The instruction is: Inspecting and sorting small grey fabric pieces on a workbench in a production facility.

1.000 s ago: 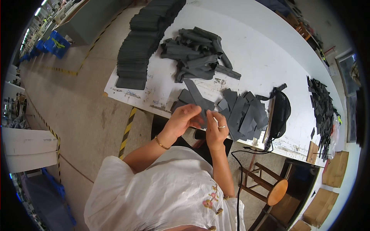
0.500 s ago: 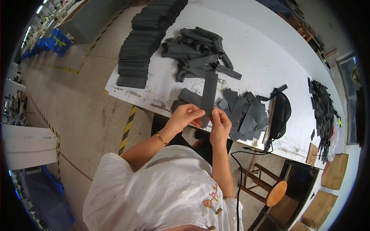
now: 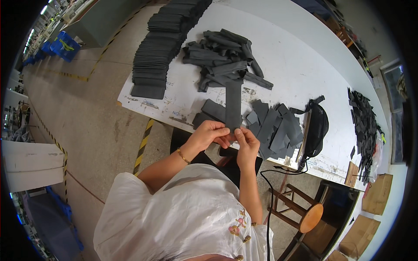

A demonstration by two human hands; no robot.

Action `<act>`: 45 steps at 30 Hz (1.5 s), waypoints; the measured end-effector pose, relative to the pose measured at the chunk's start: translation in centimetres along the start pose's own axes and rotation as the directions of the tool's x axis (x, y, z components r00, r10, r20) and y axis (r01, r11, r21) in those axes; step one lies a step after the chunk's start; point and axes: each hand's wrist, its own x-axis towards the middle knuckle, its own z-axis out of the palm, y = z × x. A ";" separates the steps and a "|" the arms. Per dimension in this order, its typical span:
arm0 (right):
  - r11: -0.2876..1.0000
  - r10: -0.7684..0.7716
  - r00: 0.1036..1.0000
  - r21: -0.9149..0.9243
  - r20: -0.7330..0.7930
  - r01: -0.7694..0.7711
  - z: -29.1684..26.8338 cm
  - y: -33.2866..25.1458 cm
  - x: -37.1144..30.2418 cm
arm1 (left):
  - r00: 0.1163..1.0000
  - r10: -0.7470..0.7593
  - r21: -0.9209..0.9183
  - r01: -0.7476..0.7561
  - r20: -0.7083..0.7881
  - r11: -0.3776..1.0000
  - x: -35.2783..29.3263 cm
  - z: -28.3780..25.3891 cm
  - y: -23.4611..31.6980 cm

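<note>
A dark grey fabric strip (image 3: 234, 104) is pinched at its near end by both hands. My left hand (image 3: 212, 133) closes on its near left corner, and my right hand (image 3: 247, 141) grips the near right corner. The strip extends away from me over the white table (image 3: 278, 56). Beyond its far end lies a heap of rolled dark strips (image 3: 224, 56). Flat dark pieces (image 3: 213, 109) sit just left of it, and a loose pile of flat pieces (image 3: 278, 130) is at its right.
A long row of stacked dark pieces (image 3: 150, 61) runs along the table's left side. To the right are a black bag (image 3: 318, 128) and another dark heap (image 3: 365, 126). A wooden stool (image 3: 311, 217) stands below the table edge, near a hanging black cable (image 3: 271, 187).
The strip has turned slightly and now points more straight away from me, its far end shifted left. Both hands still pinch its near end, with the right thumb a little closer to the left.
</note>
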 end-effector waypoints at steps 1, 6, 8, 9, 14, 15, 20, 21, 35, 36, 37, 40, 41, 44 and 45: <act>1.000 0.017 1.000 -0.010 0.002 -0.017 0.0 -0.3 0.0 | 1.000 0.000 -0.001 0.000 0.000 1.000 0.1 -0.5 -0.1; 0.987 0.098 0.983 -0.145 0.154 -0.075 -0.3 -1.5 0.4 | 0.989 0.146 -0.183 -0.146 -0.016 0.972 2.8 -0.4 2.2; 0.969 0.142 0.967 -0.228 0.210 -0.093 -0.1 -1.5 0.5 | 0.995 0.101 -0.495 -0.092 -0.009 0.864 3.1 1.3 3.6; 0.972 0.133 0.978 -0.215 0.159 -0.097 0.2 -1.2 0.4 | 0.995 0.101 -0.494 -0.092 -0.007 0.865 3.4 1.1 3.1; 0.980 0.078 0.996 -0.189 0.046 -0.068 1.2 -1.2 -0.3 | 0.966 0.214 -0.621 -0.257 -0.143 0.740 4.6 0.1 1.2; 0.981 0.089 0.995 -0.177 0.055 -0.078 1.2 -1.0 -0.3 | 0.967 0.210 -0.623 -0.253 -0.142 0.741 4.7 0.0 1.0; 0.992 0.114 0.991 -0.061 0.071 -0.110 0.1 -0.1 -0.1 | 0.971 0.185 -0.631 -0.238 -0.150 0.739 4.3 1.3 1.8; 0.987 0.153 0.985 0.045 0.076 -0.157 -0.1 0.2 0.2 | 0.972 0.181 -0.631 -0.236 -0.151 0.739 4.1 1.2 2.2; 0.642 -0.056 0.997 -0.766 -0.054 -0.006 -1.4 2.9 0.1 | 0.553 0.800 0.900 -0.188 -0.234 0.393 0.4 -5.1 1.4; 0.587 -0.092 0.993 -0.809 -0.071 -0.003 -1.5 3.0 0.1 | 0.558 0.766 0.850 -0.189 -0.319 0.492 1.7 -5.4 2.1; 0.586 -0.094 0.993 -0.810 -0.073 -0.005 -1.5 2.5 0.3 | 0.547 0.781 0.849 -0.218 -0.301 0.480 3.1 -5.8 3.3; 0.507 -0.319 0.940 -0.859 -0.119 0.064 -3.4 0.7 1.3 | 0.502 0.843 0.847 -0.350 -0.191 0.400 8.6 -6.5 8.0; 0.540 -0.412 0.898 -0.835 -0.154 0.105 -4.7 0.7 2.0 | 0.463 0.874 0.867 -0.362 -0.152 0.342 10.7 -6.9 9.4; 0.495 -0.529 0.814 -0.867 -0.239 0.067 -8.4 0.2 4.6 | 0.571 0.820 0.966 -0.178 -0.052 0.185 16.5 -8.4 12.8; 0.494 -0.496 0.825 -0.869 -0.271 0.012 -8.8 0.0 5.4 | 0.616 0.786 0.989 -0.078 -0.051 0.126 18.0 -9.6 12.7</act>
